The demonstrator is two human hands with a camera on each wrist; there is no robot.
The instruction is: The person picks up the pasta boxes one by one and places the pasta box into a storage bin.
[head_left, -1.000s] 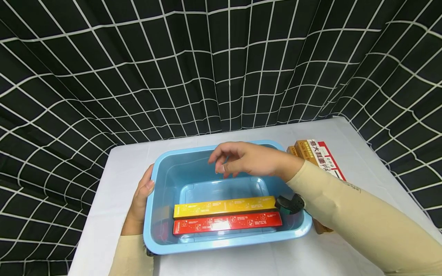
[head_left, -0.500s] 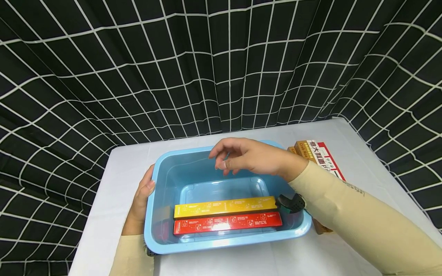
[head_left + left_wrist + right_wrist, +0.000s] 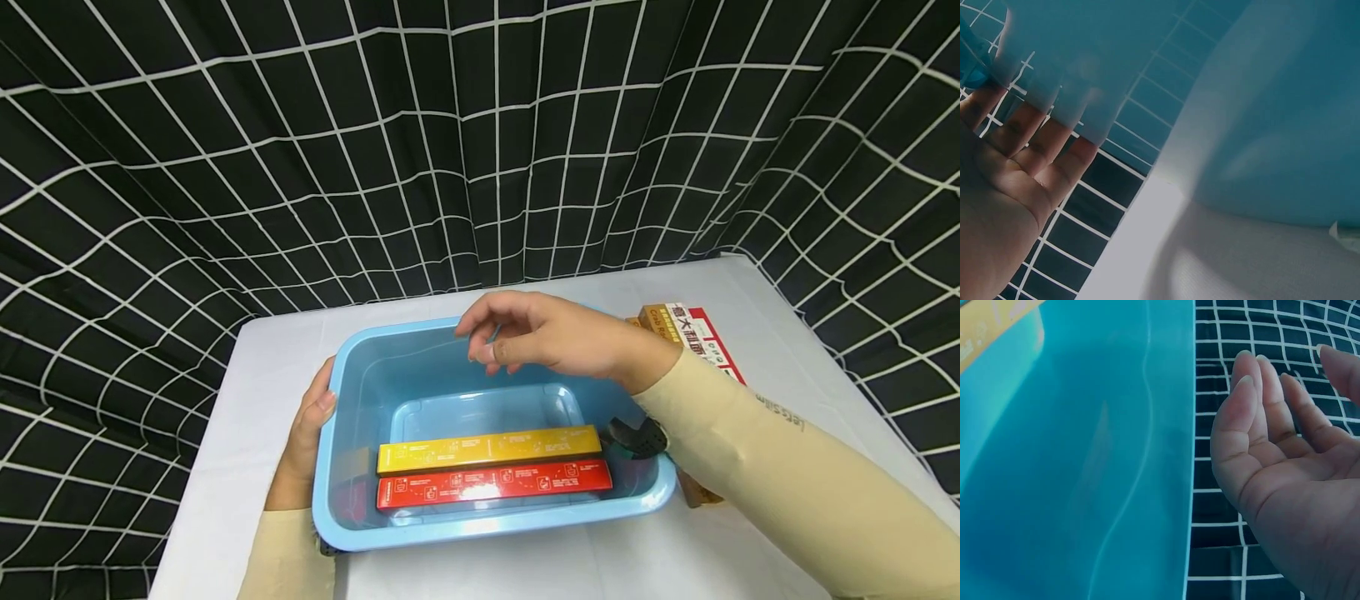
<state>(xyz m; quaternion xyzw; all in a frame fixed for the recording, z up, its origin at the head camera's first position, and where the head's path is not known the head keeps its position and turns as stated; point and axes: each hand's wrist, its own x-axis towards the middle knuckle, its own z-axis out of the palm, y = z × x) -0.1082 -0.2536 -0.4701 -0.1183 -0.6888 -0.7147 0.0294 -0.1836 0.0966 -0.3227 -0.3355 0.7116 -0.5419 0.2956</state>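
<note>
A light blue plastic tub (image 3: 495,525) stands on the table in the head view. My left hand (image 3: 303,429) holds its left rim, thumb at the edge; in the left wrist view the fingers (image 3: 1041,147) lie along the tub's wall. Inside, a long yellow box (image 3: 487,448) and a long red box (image 3: 495,483) lie side by side near the front. Above the tub's back rim hovers my right hand (image 3: 540,337), fingers loosely bent and holding nothing. The right wrist view shows its palm (image 3: 1297,494) beside the tub wall (image 3: 1116,456).
Brown boxes (image 3: 660,321) labelled "Crab Roe" and a white-and-red pasta box (image 3: 705,342) lie right of the tub, partly hidden by the right forearm. A white cloth (image 3: 202,500) covers the table. Black gridded curtain (image 3: 495,167) surrounds it.
My right hand has drifted slightly up and to the right above the tub, its fingers still loosely bent. The left hand, tub and boxes stay practically in place.
</note>
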